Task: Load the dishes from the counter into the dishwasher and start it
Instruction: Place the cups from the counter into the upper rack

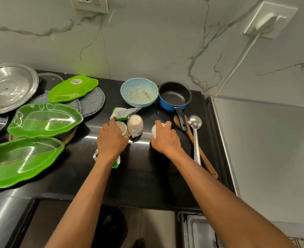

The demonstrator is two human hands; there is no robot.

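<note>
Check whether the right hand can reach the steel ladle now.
Probably yes, once its grip releases: the right hand holds a white cup; the steel ladle lies just to its right, its near handle end unobstructed, though the wooden spatula crosses it.

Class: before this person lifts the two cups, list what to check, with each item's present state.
1. The left hand holds the left cup: ok.
2. The right hand holds the right cup: ok.
3. Both held cups are empty: cannot tell, the hands cover them.
4. The middle cup is clear of the left hand: cannot tell, they sit very close.
5. The saucepan handle is apart from the right hand: ok.
6. The dishwasher is open: cannot tell.
</note>
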